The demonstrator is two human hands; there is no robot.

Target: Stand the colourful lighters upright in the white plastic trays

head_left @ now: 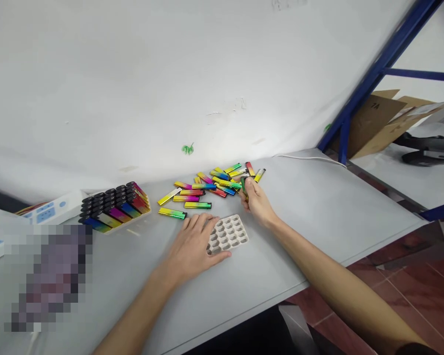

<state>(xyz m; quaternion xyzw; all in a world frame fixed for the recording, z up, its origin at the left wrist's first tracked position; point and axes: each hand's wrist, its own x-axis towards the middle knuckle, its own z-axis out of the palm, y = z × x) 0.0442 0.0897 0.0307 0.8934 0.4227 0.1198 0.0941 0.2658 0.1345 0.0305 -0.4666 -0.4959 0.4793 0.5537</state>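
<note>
A pale tray with rows of oval holes [234, 232] lies flat on the grey table. My left hand [196, 241] rests across its left side, fingers spread, covering part of the holes. Above the tray's upper right corner, my right hand [257, 202] is closed around a lighter [243, 185] with green showing; most of it is hidden by the fingers. Just beyond both hands, a loose heap of shiny multicoloured lighters [203, 186] is scattered near the wall. One yellow-green lighter [172, 213] lies close to my left fingertips.
At the left, a filled tray of upright lighters [114, 207] stands beside a white power strip [62, 207]. A blurred-out object [52, 276] lies nearer. A white wall [222, 88] rises behind the table [329, 207]; a blue metal frame [377, 79] and cardboard box [373, 121] are at the right.
</note>
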